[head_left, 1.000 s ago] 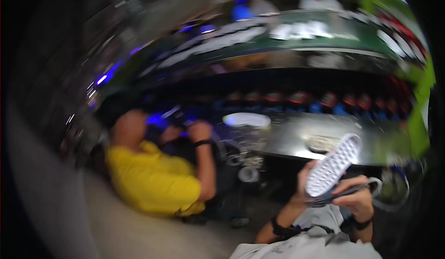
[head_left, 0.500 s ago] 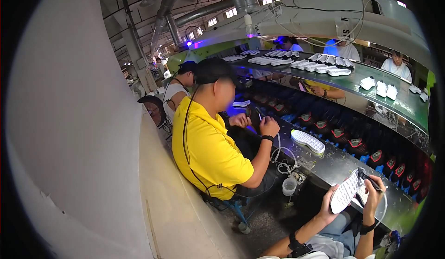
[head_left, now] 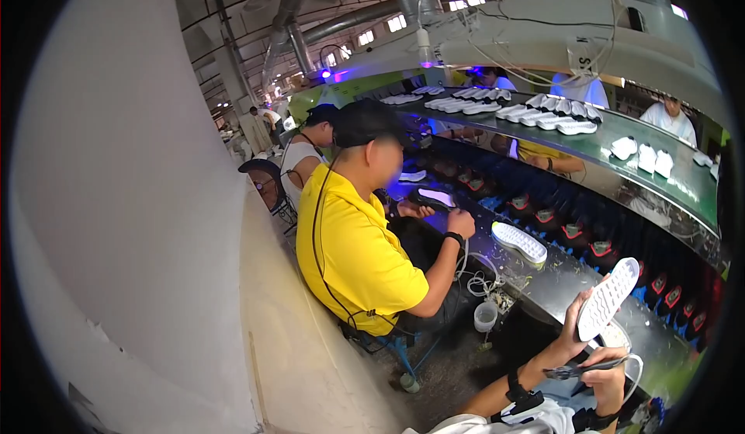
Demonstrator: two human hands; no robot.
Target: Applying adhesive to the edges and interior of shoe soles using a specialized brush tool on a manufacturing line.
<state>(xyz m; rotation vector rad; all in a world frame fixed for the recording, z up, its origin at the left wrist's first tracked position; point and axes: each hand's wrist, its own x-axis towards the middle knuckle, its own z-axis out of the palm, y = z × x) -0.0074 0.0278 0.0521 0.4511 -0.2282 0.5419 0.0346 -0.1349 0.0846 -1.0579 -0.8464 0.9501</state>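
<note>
My left hand [head_left: 573,324] is closed around a white shoe sole [head_left: 610,297], holding it tilted upright with its wavy patterned face showing. Below it my right hand [head_left: 607,378] grips a dark brush-like tool [head_left: 570,371], its tip pointing left and apart from the sole. A clear tube [head_left: 638,368] loops behind this hand, seemingly from the tool. Partly hidden behind my hands, another white sole [head_left: 619,341] lies at the bench edge.
Left of me a co-worker in yellow [head_left: 361,248] works on a shoe piece. A white sole [head_left: 520,243] lies on the metal bench [head_left: 559,286]. Dark shoe uppers [head_left: 572,230] line a lower conveyor; a green belt [head_left: 683,178] carries white soles. A plastic cup [head_left: 486,316] hangs near the bench.
My right hand has drawn the tool off the sole, down and to the left. My left hand has raised the sole up and right. The co-worker's hands have shifted, exposing a shoe piece.
</note>
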